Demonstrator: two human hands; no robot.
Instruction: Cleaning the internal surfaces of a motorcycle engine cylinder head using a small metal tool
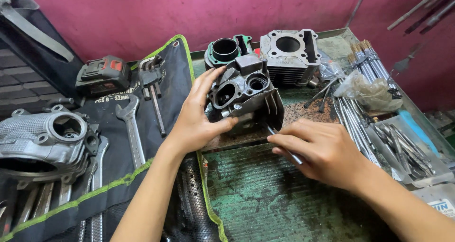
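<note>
Your left hand grips the dark cylinder head, thumb under its near edge and fingers spread over its far left side, tilting it on the green tray just ahead of two other engine blocks. Your right hand is closed around a thin metal tool, its tip at the casting's finned lower edge. Judgement: cast metal, stiff, fairly heavy, probably oily, so liable to slip. Hold it by the solid body beside the ports, not by the thin fins. A wrench lies on the black tool roll, well clear.
</note>
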